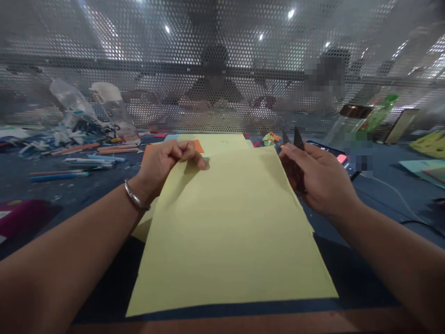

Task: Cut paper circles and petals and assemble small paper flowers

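A large sheet of pale yellow paper (225, 222) lies in front of me, its right edge cut unevenly. My left hand (163, 162), with a silver bangle at the wrist, pinches the sheet's upper left edge, fingers curled and one fingertip on top. A small bluish-green spot by that fingertip is too small to name. At the upper right edge, my right hand (318, 174) is closed around dark scissors (298, 139). Their blades point up and stand apart; the handles are mostly hidden. Behind the sheet are more yellow paper (222, 140) and an orange piece (198, 146).
Pens and pencils (93, 160) lie at left near a white-lidded bottle (113, 109) and a purple case (21, 215). A phone (328, 149), a brown-lidded jar (349, 123) and a cable (392, 188) are at right. A perforated metal panel (222, 83) stands behind.
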### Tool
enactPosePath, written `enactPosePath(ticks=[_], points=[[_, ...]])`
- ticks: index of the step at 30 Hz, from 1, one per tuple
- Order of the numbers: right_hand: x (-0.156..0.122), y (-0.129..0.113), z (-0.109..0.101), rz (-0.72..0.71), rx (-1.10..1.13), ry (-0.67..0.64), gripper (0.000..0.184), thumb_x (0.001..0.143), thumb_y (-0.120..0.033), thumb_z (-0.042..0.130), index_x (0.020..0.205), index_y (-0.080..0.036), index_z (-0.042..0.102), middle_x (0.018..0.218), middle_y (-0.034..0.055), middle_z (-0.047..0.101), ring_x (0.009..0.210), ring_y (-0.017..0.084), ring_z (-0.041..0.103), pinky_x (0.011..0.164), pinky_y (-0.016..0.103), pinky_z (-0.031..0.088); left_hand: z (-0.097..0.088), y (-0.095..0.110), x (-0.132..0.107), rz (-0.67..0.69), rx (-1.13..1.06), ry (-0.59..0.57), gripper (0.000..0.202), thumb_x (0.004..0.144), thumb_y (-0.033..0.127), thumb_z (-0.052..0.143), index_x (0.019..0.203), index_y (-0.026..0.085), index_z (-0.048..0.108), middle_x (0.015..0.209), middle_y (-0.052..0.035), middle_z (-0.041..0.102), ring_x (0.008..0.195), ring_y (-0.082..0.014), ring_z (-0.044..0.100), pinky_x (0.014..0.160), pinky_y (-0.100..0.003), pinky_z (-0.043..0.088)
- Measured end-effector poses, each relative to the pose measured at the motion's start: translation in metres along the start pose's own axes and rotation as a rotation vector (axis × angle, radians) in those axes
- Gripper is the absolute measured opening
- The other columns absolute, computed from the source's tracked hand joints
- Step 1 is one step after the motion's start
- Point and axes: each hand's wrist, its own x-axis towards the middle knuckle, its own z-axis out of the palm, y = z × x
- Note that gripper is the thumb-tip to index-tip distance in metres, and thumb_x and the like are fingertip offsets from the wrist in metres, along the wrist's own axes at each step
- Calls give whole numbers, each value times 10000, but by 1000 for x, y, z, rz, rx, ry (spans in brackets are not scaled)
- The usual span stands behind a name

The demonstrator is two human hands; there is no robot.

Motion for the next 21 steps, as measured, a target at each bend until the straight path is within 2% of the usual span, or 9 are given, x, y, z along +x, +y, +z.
enactPosePath(ticks=[3,6,8,11,13,15,18,21], points=[[-1,-3,2,139,109,-42,269,846,-452,754,758,-226,638,527,-45,546,360,76,418,349,230,270,-1,-5,3,18,26,1,94,586,149,503,531,198,445,684,-103,673,695,-243,642,657,-348,531],[-2,-2,2,167,77,-78,287,725,-398,864,780,-227,641,552,-61,523,400,73,417,368,220,293,0,-7,4,14,55,13,126,634,182,512,531,203,443,719,-100,708,699,-244,651,707,-385,543],[-2,-1,0,156,33,-67,274,718,-383,861,795,-228,649,559,-63,518,409,76,409,372,226,291,0,-9,4,-21,78,30,160,704,225,542,568,203,461,773,-99,735,690,-240,657,695,-393,542],[0,0,-2,144,-35,-30,232,743,-373,828,808,-231,656,585,-53,545,429,89,433,388,238,313,-2,-12,3,-67,263,51,148,702,201,705,784,197,582,984,-68,759,781,-222,685,683,-341,533],[1,0,-3,155,-69,-20,223,745,-373,820,823,-231,667,642,-29,604,479,116,507,422,254,373,-3,-14,1,-97,433,57,433,622,133,806,1014,218,643,1108,-51,737,923,-223,693,730,-305,534],[2,1,-4,167,-86,-17,229,734,-378,825,821,-232,672,679,-14,640,525,141,559,459,273,427,-4,-15,0,-149,517,51,573,583,127,857,1119,215,675,1085,-55,733,963,-232,693,749,-301,542],[2,2,-3,173,-49,-3,239,718,-381,840,790,-239,663,678,-12,646,542,152,580,478,283,463,-5,-17,2,-202,486,24,387,626,201,876,986,177,736,949,-68,753,858,-243,717,737,-344,573],[2,-1,-2,135,-15,93,191,771,-354,812,757,-238,661,624,-20,617,489,128,538,425,257,417,-11,-19,9,-164,426,80,214,776,274,802,947,172,723,943,-77,762,828,-233,726,762,-377,598]])
